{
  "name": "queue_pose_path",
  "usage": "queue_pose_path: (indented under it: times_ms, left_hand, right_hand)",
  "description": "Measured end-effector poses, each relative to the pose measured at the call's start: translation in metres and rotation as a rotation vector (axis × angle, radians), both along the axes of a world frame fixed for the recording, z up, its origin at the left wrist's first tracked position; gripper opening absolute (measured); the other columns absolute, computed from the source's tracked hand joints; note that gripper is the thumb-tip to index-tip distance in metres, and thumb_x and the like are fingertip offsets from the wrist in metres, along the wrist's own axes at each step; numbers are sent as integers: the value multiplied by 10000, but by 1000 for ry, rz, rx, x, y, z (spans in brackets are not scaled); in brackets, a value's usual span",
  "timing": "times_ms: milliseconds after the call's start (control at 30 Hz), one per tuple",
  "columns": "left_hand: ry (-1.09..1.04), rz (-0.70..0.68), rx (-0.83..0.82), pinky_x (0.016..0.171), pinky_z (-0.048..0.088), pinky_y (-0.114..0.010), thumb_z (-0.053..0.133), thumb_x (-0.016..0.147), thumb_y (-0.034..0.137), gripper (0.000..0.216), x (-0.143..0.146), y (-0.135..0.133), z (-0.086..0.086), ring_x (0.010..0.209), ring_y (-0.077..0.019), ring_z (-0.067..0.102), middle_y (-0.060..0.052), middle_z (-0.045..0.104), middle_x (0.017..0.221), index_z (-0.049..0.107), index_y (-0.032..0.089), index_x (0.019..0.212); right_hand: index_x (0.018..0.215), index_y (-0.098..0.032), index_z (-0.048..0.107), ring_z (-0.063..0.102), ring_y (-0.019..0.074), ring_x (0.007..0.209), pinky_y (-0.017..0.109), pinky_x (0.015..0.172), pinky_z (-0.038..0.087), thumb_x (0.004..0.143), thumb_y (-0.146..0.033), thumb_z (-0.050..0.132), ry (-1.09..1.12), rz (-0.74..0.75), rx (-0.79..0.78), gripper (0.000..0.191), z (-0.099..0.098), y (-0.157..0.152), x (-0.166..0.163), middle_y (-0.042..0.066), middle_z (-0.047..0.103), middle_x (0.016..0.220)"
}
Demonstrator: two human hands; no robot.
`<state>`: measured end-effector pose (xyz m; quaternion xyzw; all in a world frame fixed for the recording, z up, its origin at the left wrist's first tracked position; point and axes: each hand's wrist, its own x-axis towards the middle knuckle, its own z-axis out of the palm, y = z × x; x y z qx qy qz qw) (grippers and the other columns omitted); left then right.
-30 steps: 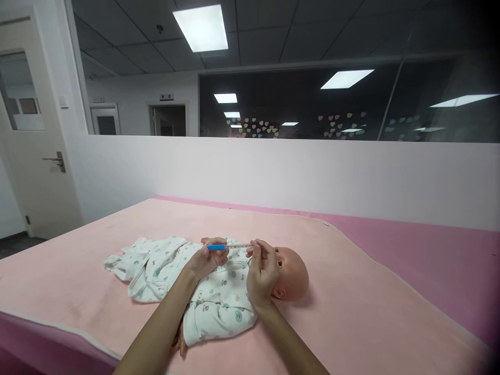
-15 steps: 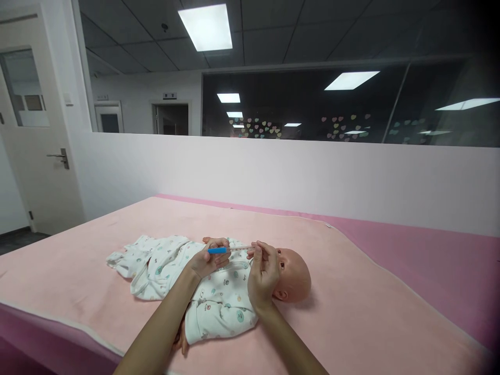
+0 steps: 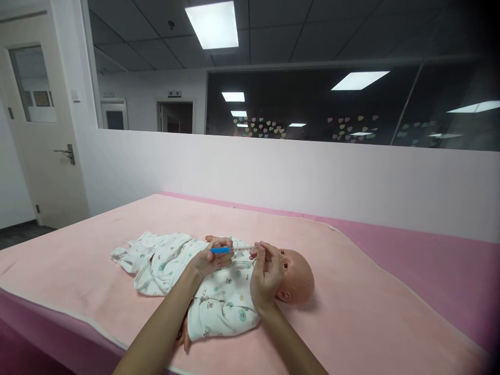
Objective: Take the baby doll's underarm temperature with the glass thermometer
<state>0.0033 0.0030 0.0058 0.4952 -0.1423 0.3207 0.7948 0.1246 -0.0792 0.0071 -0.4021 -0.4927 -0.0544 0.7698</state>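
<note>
A slim thermometer (image 3: 242, 248), with a clear marked tube and a blue end, lies level above the chest of a baby doll (image 3: 299, 276). My left hand (image 3: 211, 258), palm up, has its fingers closed on the blue end. At the tube's other tip my right hand (image 3: 267, 276) pinches with thumb and fingers, in front of the doll's face and partly hiding it. The doll lies on its back in a white patterned romper (image 3: 222, 307), head to the right. One doll hand (image 3: 183, 336) shows below my left forearm.
The doll rests on a pink padded mat (image 3: 375, 307) over a darker pink surface (image 3: 441, 271). Behind stands a low white wall (image 3: 312, 177) with windows above it. A door (image 3: 50, 156) is at the far left.
The view has turned slightly, so the whole scene sits a little further right. Both hands keep the same hold on the thermometer.
</note>
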Motion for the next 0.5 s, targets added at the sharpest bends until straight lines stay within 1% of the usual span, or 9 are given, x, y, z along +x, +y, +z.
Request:
queue_pose_path:
  times_ms: [133,267,500]
  left_hand:
    - [-12,-7,-31,393,211,-150,810,417,368,505,1,0,0,415,-22,256,88,296,473,566,129,788]
    - [-68,-29,-64,371,200,-155,791,410,440,497,2,0,1,400,-27,236,89,276,471,547,151,733]
    - [-77,-11,-108,368,190,-155,762,412,504,498,2,1,1,393,-30,220,82,277,479,521,161,681]
  right_hand:
    - [913,-165,538,554,95,608,241,558,491,842,-229,443,-9,-2,12,134,-3,1,0,33,576,786]
    - [912,-172,542,564,107,632,256,570,498,841,-228,441,-53,20,12,136,-10,3,-1,40,573,812]
    - [907,-185,534,568,119,630,264,576,498,840,-233,442,-75,21,-31,124,-16,3,-3,16,567,734]
